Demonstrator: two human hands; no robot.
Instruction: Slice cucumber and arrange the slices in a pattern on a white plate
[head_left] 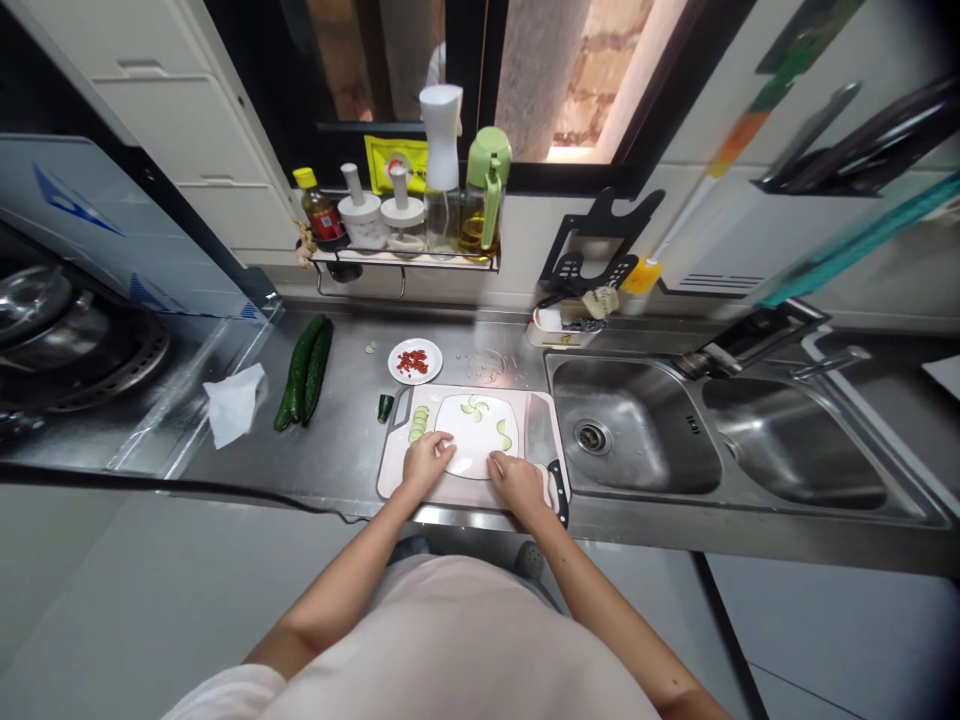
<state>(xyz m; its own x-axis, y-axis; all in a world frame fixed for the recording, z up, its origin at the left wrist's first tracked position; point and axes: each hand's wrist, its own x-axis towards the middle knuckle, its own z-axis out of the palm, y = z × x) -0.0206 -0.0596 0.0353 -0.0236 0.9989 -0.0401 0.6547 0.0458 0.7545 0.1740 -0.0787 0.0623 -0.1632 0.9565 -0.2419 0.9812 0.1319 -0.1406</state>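
Note:
A white square plate (469,440) lies on the cutting board (397,480), with thin cucumber slices (474,406) fanned out near its far edge and a few more at its right side. My left hand (427,462) is closed at the plate's left edge, thumb and forefinger over the rim. At the near right corner my right hand (519,482) has its fingers bent over the rim. What lies under both palms is hidden. A row of overlapping cucumber slices (419,424) rests on the board left of the plate. The cleaver (541,430) lies at the board's right, its dark handle beside my right hand.
Two whole cucumbers (304,372) and a crumpled paper towel (235,404) lie on the left. Behind the board are a small plate (433,376) of chopped red pieces and a cucumber end (385,407). A double sink (637,425) is to the right; a condiment rack (405,260) hangs above.

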